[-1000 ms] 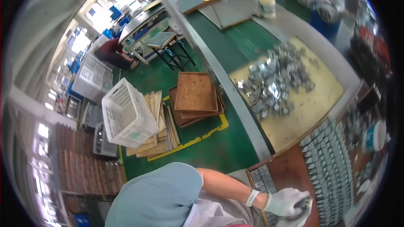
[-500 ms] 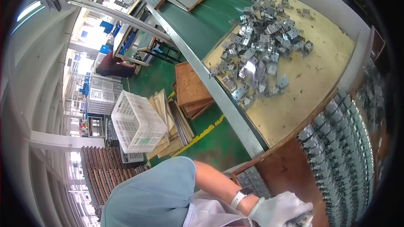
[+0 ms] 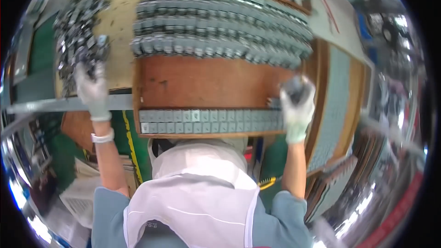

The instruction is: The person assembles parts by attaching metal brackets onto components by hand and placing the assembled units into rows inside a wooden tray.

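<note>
My left hand [image 3: 93,89], white-gloved with a white band at the wrist, reaches to the near edge of a heap of loose metal brackets [image 3: 82,36]. Its thumb and fingers look apart, slightly blurred, and no bracket shows between them. At the right end of a brown wooden tray [image 3: 202,76], my gloved right hand [image 3: 297,108] is closed around a dark grey metal piece, probably one or more brackets [image 3: 296,91]. Beneath it, two neat rows of square grey brackets [image 3: 206,121] line the tray's near side; the hand covers their right end.
Several rows of stacked brackets [image 3: 216,23] fill the tray's far part. The heap lies on a yellowish board [image 3: 120,27] at left. Another wooden tray [image 3: 324,110] of grey parts stands at right. A white plastic crate [image 3: 80,202] is at lower left.
The view has swung from the left side to the tray in front. My left hand, which held metal parts over the tray, is now at the heap. My right hand has come into view.
</note>
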Available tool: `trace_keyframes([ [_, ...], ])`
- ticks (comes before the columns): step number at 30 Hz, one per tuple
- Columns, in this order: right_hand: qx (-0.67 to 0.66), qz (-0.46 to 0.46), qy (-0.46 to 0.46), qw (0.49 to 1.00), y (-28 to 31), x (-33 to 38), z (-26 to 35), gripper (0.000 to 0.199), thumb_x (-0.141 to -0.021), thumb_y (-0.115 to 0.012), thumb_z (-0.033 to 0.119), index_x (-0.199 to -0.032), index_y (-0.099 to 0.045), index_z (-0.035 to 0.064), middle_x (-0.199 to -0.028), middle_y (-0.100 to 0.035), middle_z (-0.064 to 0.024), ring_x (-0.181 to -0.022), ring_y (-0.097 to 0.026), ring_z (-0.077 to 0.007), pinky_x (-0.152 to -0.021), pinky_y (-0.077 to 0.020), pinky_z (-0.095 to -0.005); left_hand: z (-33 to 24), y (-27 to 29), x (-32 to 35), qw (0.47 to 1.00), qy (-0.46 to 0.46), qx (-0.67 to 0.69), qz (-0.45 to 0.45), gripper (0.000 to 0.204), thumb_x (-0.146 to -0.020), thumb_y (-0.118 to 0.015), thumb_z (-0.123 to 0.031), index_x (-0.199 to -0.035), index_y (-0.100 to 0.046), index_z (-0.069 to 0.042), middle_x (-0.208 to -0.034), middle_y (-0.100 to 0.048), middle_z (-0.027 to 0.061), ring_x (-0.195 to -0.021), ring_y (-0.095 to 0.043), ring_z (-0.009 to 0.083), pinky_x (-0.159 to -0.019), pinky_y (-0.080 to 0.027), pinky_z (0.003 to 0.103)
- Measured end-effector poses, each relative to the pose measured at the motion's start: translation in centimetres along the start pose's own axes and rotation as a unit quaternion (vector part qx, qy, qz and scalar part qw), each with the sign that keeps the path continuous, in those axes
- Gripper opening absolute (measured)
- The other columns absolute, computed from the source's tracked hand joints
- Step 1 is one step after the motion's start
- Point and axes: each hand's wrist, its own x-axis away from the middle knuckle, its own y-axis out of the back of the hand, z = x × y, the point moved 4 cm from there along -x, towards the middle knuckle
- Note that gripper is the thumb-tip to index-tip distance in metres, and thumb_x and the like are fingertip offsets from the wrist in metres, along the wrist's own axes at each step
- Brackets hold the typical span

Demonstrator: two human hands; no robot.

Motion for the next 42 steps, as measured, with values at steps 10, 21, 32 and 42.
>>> trace_keyframes([
  [10, 0.096, 0.002, 0.043, 0.994, -1.3, -5.8, -11.4, 0.060, -0.079, -0.076, 0.009, -0.135, -0.054, 0.0114, -0.121, -0.069, -0.0152, -0.109, -0.067, -0.0341, -0.092, -0.0537, -0.0411, 0.8, -7.2, 0.5, 0.967, -0.140, -0.138, 0.160, 0.054, -0.090, -0.065, -0.027, -0.136, -0.052, -0.002, -0.133, -0.057, 0.0294, -0.112, -0.060, 0.0465, -0.097, -0.048, 0.049],
  [21, 0.020, 0.106, 0.304, 0.947, -2.0, -9.8, -16.3, 0.052, -0.090, -0.062, -0.004, -0.141, -0.051, -0.0014, -0.139, -0.057, -0.0204, -0.122, -0.060, -0.0277, -0.103, -0.0485, -0.0342, -6.8, -6.4, 0.7, 0.972, -0.224, 0.071, 0.008, 0.045, -0.078, -0.055, -0.004, -0.123, -0.064, -0.005, -0.104, -0.066, 0.0176, -0.094, -0.065, 0.0354, -0.082, -0.052, 0.048],
  [32, 0.145, 0.324, 0.187, 0.916, -1.6, -4.2, -9.2, 0.045, -0.090, -0.072, 0.033, -0.124, -0.066, 0.0046, -0.129, -0.064, -0.0152, -0.120, -0.059, -0.0318, -0.106, -0.0439, -0.0425, 0.6, -7.9, 3.5, 0.987, -0.157, -0.019, -0.036, 0.014, -0.071, -0.068, -0.009, -0.085, -0.067, -0.008, -0.097, -0.063, 0.0158, -0.085, -0.066, 0.0347, -0.071, -0.055, 0.046],
  [42, -0.094, 0.571, 0.060, 0.813, -6.2, -7.3, -18.6, 0.051, -0.092, -0.071, 0.039, -0.130, -0.062, 0.0068, -0.132, -0.062, -0.0152, -0.124, -0.056, -0.0311, -0.108, -0.0419, -0.0422, -1.9, -8.2, 0.9, 0.996, -0.037, 0.048, 0.065, 0.026, -0.089, -0.063, -0.019, -0.109, -0.074, -0.007, -0.096, -0.072, 0.0109, -0.088, -0.069, 0.0252, -0.078, -0.053, 0.034],
])
